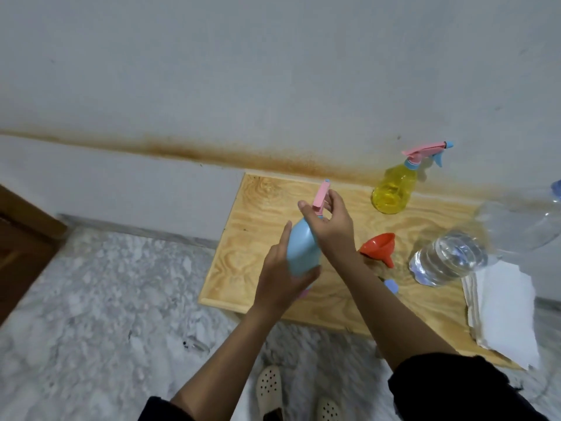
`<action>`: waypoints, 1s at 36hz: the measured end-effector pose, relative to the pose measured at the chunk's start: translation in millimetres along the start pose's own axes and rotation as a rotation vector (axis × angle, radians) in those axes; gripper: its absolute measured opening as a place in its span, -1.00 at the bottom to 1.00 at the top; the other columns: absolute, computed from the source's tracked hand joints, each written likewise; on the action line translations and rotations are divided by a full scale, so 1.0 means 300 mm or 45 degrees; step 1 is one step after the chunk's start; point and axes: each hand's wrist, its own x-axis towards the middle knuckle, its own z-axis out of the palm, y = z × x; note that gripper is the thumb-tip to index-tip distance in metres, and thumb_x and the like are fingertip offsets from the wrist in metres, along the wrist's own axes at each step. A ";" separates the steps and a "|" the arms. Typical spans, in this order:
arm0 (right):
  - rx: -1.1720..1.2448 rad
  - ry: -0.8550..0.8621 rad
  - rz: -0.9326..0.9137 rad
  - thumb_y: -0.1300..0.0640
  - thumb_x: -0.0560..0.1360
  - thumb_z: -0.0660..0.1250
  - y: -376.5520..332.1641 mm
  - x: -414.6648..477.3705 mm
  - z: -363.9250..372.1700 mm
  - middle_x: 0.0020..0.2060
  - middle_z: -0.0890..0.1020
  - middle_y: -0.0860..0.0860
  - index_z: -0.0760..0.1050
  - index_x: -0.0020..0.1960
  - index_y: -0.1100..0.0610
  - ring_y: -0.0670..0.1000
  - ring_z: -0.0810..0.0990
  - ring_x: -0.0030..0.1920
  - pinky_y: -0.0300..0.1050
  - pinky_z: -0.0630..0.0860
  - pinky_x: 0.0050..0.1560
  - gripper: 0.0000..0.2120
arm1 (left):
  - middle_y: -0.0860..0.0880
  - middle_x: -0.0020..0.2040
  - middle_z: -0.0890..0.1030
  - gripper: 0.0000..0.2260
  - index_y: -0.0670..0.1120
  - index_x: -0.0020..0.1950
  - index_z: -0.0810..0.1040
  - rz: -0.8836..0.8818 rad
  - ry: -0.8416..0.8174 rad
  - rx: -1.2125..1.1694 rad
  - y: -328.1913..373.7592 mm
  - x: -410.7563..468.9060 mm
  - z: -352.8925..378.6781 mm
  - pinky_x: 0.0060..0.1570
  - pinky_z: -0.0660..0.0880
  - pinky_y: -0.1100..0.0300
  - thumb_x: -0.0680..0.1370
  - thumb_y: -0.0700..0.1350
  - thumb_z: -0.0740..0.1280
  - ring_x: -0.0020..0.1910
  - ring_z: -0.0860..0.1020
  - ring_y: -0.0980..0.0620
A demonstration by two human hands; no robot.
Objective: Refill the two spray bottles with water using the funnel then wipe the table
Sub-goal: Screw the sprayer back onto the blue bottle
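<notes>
Holding the blue spray bottle (302, 250) round its body in the left hand (282, 279), gripping its pink spray head (320, 196) with the right hand (332, 227), over the desk (258, 238) near the funnel (379, 246).

Soft, even, dim light, faint shadows; wide-angle bending at the edges, slight blur throughout.

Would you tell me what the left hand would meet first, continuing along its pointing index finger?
Likely the right hand at the pink head of the blue spray bottle; depth unclear.
</notes>
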 end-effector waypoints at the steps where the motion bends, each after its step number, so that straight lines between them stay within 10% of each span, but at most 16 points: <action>1: -0.022 -0.074 -0.014 -0.04 0.47 0.37 0.001 0.002 0.003 -0.22 0.50 -0.08 0.39 -0.10 0.04 -0.25 0.45 -0.20 -0.36 0.33 -0.16 -0.79 | -0.13 0.19 0.52 -0.05 0.00 0.54 0.01 -0.039 0.005 -0.026 0.002 -0.016 0.008 -0.07 0.53 -0.02 0.30 0.30 0.35 0.07 0.52 -0.05; 20: -0.111 -0.373 0.054 -0.02 0.60 0.15 0.135 -0.088 0.081 -0.49 0.29 0.03 0.23 -0.36 0.17 -0.04 0.26 -0.44 -0.27 0.17 -0.49 -0.58 | -0.07 0.07 0.42 -0.03 0.46 0.36 -0.33 -0.334 0.168 0.068 -0.055 -0.251 0.168 -0.16 0.53 0.03 0.35 0.19 0.43 -0.02 0.50 -0.03; 26: -0.012 -0.374 0.124 0.06 0.59 0.18 0.139 -0.122 0.088 -0.29 0.46 0.34 0.45 -0.10 0.46 0.11 0.43 -0.28 -0.17 0.29 -0.31 -0.59 | 0.01 0.02 0.28 -0.05 0.51 0.27 -0.38 -0.393 0.196 0.149 -0.026 -0.300 0.179 -0.12 0.50 0.08 0.37 0.19 0.42 -0.02 0.46 -0.02; 36: -0.048 -0.394 0.097 0.09 0.59 0.11 0.162 -0.094 0.069 -0.41 0.35 0.12 0.28 -0.31 0.22 0.06 0.37 -0.28 -0.06 0.29 -0.21 -0.66 | 0.00 0.04 0.29 -0.10 0.41 0.34 -0.31 -0.414 0.134 0.137 -0.004 -0.291 0.201 -0.13 0.47 0.12 0.39 0.21 0.40 0.00 0.42 0.00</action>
